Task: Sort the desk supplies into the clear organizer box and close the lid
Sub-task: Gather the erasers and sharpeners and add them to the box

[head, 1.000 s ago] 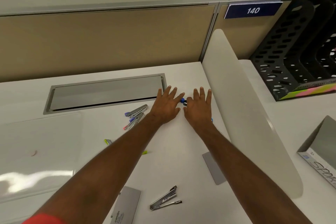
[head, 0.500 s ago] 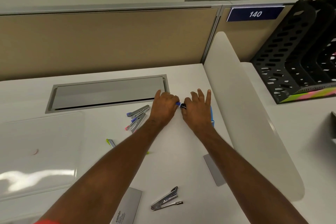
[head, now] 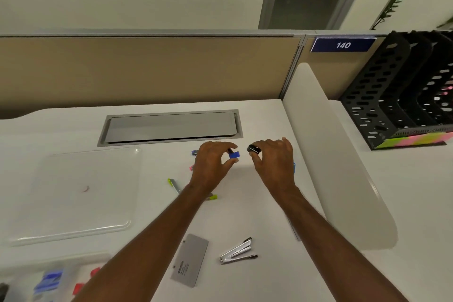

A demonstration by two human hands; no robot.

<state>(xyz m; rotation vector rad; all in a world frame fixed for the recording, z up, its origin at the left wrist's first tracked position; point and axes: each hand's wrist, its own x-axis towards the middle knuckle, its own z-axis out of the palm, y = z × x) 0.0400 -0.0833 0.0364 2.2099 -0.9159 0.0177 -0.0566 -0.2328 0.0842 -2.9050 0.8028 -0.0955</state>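
My left hand (head: 212, 165) pinches a small blue clip (head: 234, 155) just above the white desk (head: 245, 208). Beside it, my right hand (head: 274, 158) pinches a small black clip (head: 253, 149). The clear organizer box (head: 46, 282), with blue and red items inside, shows blurred at the bottom left corner. Its clear lid (head: 81, 193) lies flat on the desk at the left. Coloured clips (head: 194, 153) peek out behind my left hand. A green-capped pen (head: 174, 185) lies partly under my left forearm. A silver stapler (head: 237, 250) lies near the front.
A grey card (head: 190, 260) lies beside the stapler. A grey cable hatch (head: 170, 127) is set in the desk behind my hands. A white curved divider (head: 335, 154) borders the right side, with black file racks (head: 402, 105) beyond it. A tan partition (head: 147, 71) closes the back.
Both hands went from lying flat on the desk to pinching small clips and lifting them slightly. The view has tilted, and the organizer box now shows at the bottom left.
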